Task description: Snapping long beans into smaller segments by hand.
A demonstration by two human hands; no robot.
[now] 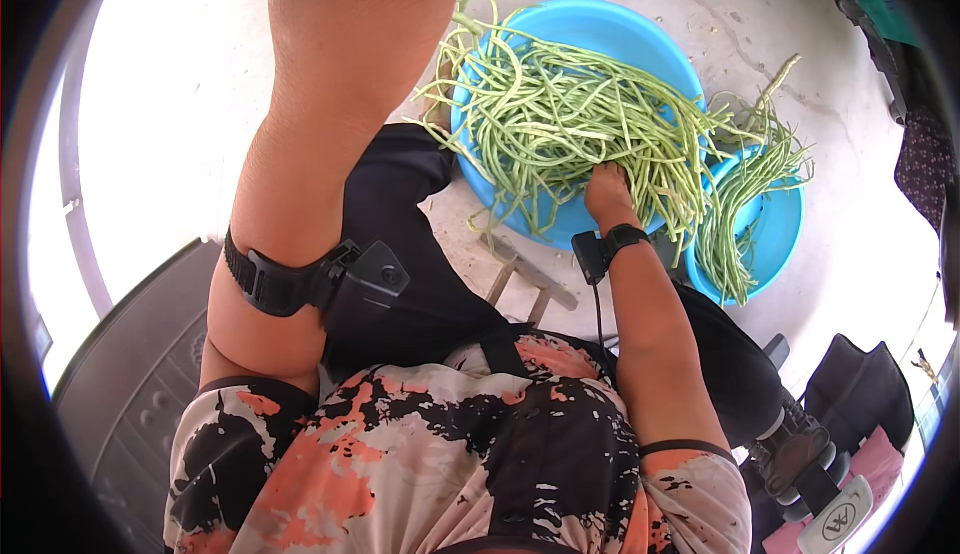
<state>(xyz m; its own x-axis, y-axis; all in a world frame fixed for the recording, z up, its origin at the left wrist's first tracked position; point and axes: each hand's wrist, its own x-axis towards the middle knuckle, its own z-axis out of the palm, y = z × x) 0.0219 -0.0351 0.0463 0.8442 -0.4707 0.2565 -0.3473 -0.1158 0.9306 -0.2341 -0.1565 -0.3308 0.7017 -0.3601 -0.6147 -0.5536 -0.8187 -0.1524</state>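
Observation:
A large blue plastic basin (600, 18) sits on the floor before me, heaped with long green yardlong beans (555, 111). Many of them hang over its rim. My right hand (609, 192) reaches into the near side of the heap, with its fingertips hidden among the beans; a black strap and a small device are around that wrist. My left arm stretches up past the top edge of the picture, so my left hand is out of view. To the right, a smaller blue basin (780, 235) has a bundle of yardlong beans (739, 209) draped across its rim.
Between my legs and the large basin stands a low wooden frame (536, 280). A dark chair or seat back (142, 374) is at my left. Black padded gear (855, 396) and a pink cloth (877, 464) lie at lower right. The concrete floor (757, 6) shows cracks.

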